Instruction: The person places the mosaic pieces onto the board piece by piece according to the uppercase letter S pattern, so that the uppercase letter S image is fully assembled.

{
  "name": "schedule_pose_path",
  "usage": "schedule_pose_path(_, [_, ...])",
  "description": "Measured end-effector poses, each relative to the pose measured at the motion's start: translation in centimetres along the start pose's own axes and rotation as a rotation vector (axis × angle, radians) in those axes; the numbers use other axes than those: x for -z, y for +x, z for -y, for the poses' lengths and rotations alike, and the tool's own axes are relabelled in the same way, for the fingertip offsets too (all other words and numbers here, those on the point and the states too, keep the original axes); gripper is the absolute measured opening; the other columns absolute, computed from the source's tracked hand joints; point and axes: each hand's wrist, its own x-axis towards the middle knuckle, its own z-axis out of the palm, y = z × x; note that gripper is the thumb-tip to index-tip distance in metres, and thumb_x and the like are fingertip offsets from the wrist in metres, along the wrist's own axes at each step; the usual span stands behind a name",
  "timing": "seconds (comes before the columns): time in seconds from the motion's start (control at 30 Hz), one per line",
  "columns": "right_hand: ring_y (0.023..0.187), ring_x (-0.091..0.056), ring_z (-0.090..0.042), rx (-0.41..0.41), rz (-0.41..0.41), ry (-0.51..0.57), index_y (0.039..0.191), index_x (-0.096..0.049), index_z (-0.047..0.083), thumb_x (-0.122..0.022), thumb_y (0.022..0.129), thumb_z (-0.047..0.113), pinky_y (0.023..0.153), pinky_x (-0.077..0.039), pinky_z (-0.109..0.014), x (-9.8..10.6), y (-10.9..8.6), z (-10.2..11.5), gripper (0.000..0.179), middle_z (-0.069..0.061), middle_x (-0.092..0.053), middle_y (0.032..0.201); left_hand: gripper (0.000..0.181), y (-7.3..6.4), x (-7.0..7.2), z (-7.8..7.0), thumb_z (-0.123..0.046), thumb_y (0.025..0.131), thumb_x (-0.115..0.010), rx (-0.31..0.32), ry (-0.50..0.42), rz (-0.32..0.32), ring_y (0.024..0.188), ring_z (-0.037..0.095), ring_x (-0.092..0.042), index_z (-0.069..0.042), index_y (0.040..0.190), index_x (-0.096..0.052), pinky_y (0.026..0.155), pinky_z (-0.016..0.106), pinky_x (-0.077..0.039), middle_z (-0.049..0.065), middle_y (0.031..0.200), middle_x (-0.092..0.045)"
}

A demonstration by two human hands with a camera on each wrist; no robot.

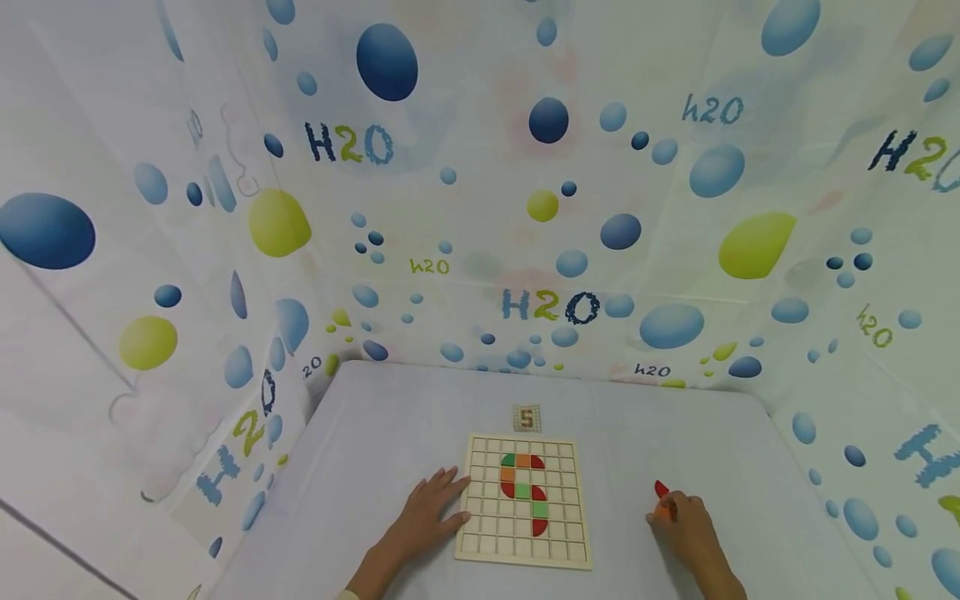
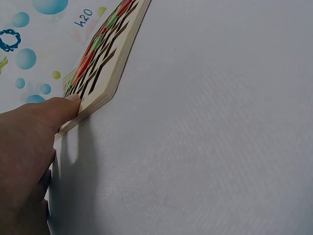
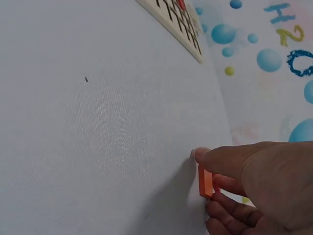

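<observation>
A square wooden grid board (image 1: 522, 546) lies on the table with green, orange and red tiles set in several of its squares. My left hand (image 1: 429, 515) rests at the board's left side, its fingers spread and the thumb touching the edge; in the left wrist view the thumb (image 2: 66, 106) lies on the rim. To the right of the board, my right hand (image 1: 686, 529) pinches an orange tile (image 3: 204, 181) between thumb and fingers, low over the table. A red quarter-round tile (image 1: 661, 489) shows just beyond those fingertips; whether the hand touches it I cannot tell.
A small pattern card (image 1: 527, 417) with an S-like figure lies behind the board. The white table (image 1: 405, 408) ends at walls of white sheeting (image 1: 480, 225) printed with bubbles and H2O, at the back and both sides.
</observation>
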Motion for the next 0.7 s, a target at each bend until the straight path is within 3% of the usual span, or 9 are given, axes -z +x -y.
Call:
schedule_pose_path(0.13, [0.089, -0.057, -0.028, 0.004, 0.014, 0.044, 0.112, -0.064, -0.010, -0.073, 0.091, 0.003, 0.075, -0.052, -0.040, -0.1, -0.2, -0.1, 0.026, -0.020, -0.058, 0.099, 0.063, 0.0, 0.0, 0.0, -0.042, 0.101, -0.069, -0.005, -0.003, -0.006, 0.153, 0.047, -0.036, -0.012, 0.153, -0.055, 0.123, 0.072, -0.025, 0.020, 0.164, -0.045])
schedule_pose_path(0.33, [0.095, -0.060, -0.030, -0.042, 0.021, 0.061, 0.115, -0.065, -0.009, -0.070, 0.095, 0.002, 0.082, -0.056, -0.046, -0.5, -0.2, -0.2, 0.023, -0.023, -0.058, 0.105, 0.063, 0.0, -0.1, 0.0, -0.043, 0.101, -0.069, 0.001, -0.001, 0.004, 0.154, 0.047, -0.036, -0.013, 0.154, -0.054, 0.123, 0.072, -0.024, 0.020, 0.164, -0.044])
schedule_pose_path(0.7, [0.099, -0.063, -0.032, -0.009, -0.005, 0.048, 0.116, -0.067, -0.011, -0.068, 0.099, 0.005, 0.087, -0.058, -0.051, -1.0, -0.3, -0.4, 0.024, -0.025, -0.060, 0.108, 0.064, 0.1, -0.1, 0.1, -0.044, 0.101, -0.069, 0.007, 0.006, 0.005, 0.154, 0.046, -0.036, -0.014, 0.154, -0.054, 0.124, 0.071, -0.024, 0.019, 0.164, -0.044])
